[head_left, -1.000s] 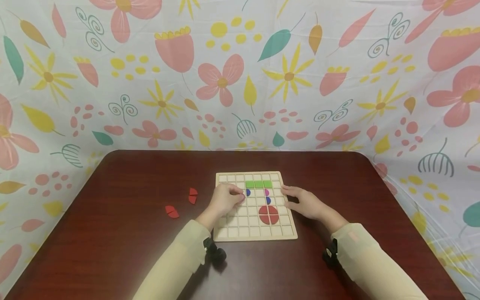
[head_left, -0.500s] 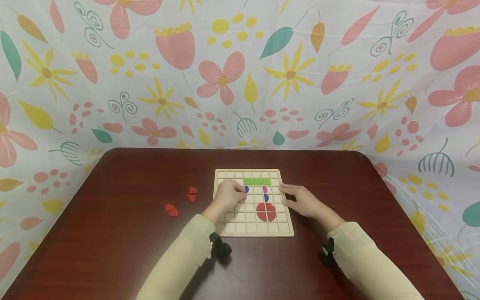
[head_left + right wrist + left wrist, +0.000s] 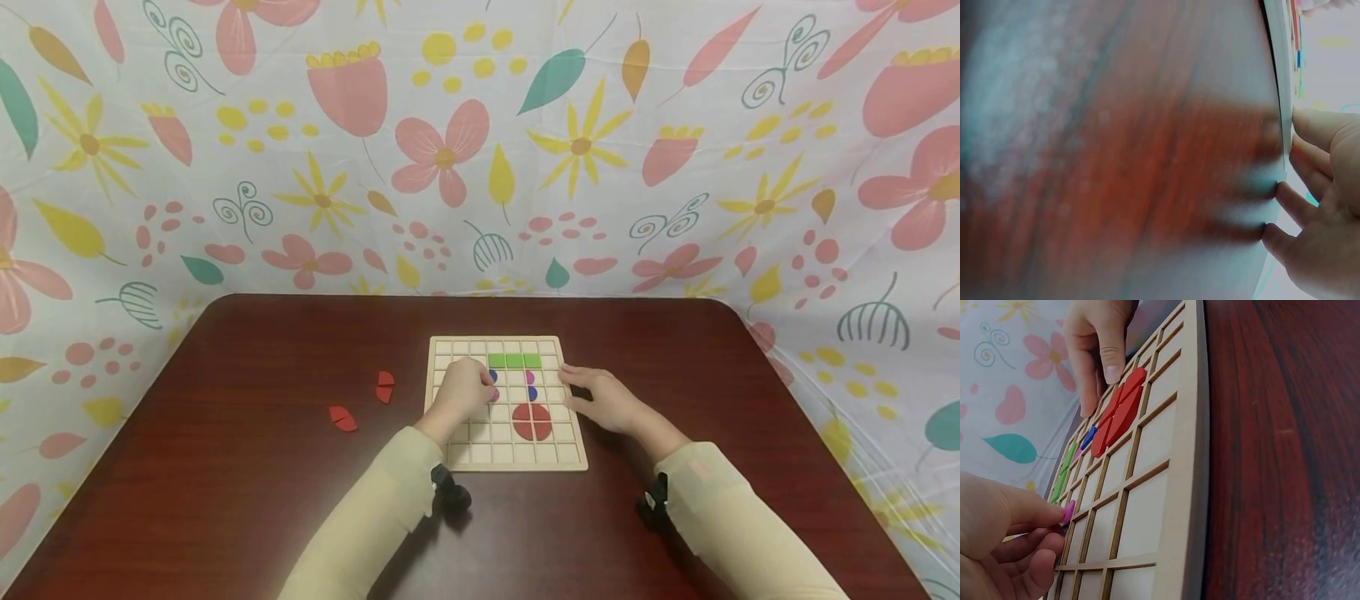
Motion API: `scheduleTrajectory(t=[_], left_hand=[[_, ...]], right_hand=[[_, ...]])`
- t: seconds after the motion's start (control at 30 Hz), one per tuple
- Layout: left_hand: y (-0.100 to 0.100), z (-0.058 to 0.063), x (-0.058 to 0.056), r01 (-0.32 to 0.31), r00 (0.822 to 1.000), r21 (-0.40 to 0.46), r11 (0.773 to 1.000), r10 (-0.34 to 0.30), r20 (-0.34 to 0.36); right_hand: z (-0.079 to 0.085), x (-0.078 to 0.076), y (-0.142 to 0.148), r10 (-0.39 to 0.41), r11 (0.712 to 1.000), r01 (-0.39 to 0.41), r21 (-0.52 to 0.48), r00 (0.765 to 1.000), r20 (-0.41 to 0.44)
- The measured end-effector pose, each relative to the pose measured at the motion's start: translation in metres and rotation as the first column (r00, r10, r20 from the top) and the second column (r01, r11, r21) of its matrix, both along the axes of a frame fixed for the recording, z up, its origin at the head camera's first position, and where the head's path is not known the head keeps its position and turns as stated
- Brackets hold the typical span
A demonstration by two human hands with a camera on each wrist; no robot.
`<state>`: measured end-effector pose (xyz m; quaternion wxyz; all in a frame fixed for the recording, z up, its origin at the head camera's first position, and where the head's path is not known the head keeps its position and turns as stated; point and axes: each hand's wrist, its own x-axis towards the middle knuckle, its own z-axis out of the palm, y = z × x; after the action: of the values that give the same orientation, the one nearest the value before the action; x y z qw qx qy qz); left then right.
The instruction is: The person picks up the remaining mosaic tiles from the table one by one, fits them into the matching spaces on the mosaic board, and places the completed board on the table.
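Observation:
A wooden grid board [image 3: 512, 454] lies on the table. My left hand [image 3: 462, 390] is over its left half, pinching a pink half-circle piece [image 3: 1068, 512] at a cell just below a blue half-circle [image 3: 492, 377]. Straight fingers of my right hand [image 3: 606, 402] rest at the board's right edge, also seen in the right wrist view. Three green squares [image 3: 514, 361] form a row near the top of the grid. Below them sit another pink half-circle [image 3: 530, 378], a second blue half-circle [image 3: 532, 393] and a red circle made of quarter pieces [image 3: 532, 422].
Left of the board, two pairs of loose red quarter pieces [image 3: 385, 387] lie on the dark wooden table [image 3: 247, 500]. A flower-patterned cloth [image 3: 442, 217] hangs behind and along both sides. Each wrist wears a small black camera [image 3: 452, 493].
My left hand has moved slightly to the right with the pink half-circle, which now shows below the blue one. The board has shifted a little left. My right hand stays at its edge.

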<state>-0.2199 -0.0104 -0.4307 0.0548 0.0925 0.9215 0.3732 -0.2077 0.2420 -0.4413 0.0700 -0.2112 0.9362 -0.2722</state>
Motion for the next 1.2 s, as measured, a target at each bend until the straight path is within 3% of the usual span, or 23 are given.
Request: scheduleTrajectory(t=[0.33,0.83,1.2], left_hand=[[0.007,-0.001,0.004,-0.041,0.999,-0.075,0.996,0.042,0.014],[0.008,-0.004,0.011,-0.070,0.996,-0.160,0.985,0.062,-0.058],[0.010,-0.006,0.011,-0.102,0.994,-0.172,0.980,0.093,-0.060]], right_hand=[[-0.002,-0.001,0.001,0.004,1.000,-0.004,0.002,1.000,-0.002],[-0.003,-0.002,0.000,-0.004,1.000,0.004,0.001,1.000,-0.001],[-0.003,-0.004,0.000,-0.009,1.000,0.009,0.006,1.000,0.010]])
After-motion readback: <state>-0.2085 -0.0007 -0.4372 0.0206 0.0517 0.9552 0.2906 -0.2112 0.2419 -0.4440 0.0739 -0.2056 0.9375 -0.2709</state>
